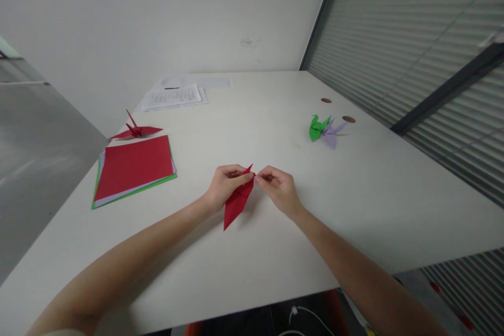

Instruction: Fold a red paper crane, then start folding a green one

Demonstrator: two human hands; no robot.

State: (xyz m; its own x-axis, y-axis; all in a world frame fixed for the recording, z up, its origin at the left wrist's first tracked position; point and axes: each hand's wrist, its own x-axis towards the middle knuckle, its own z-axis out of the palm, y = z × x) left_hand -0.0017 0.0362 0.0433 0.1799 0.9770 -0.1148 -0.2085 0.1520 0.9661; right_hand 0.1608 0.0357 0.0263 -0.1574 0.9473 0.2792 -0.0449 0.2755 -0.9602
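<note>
Just above the table, near its front middle, a folded red paper piece (237,201) with long pointed ends is held between both hands. My left hand (228,185) is closed on its left side, the thumb lying across the upper part. With thumb and index finger, my right hand (279,187) pinches a small red tip at the upper right of the same piece. One sharp point sticks up between the hands and a wider point hangs down toward me. The fingers behind the paper are partly hidden.
A finished red paper crane (136,130) sits at the left, behind a stack of coloured paper sheets (136,165) with red on top. Green (317,128) and purple (331,135) cranes stand at the right near two round table holes. Written papers (175,96) lie at the back left.
</note>
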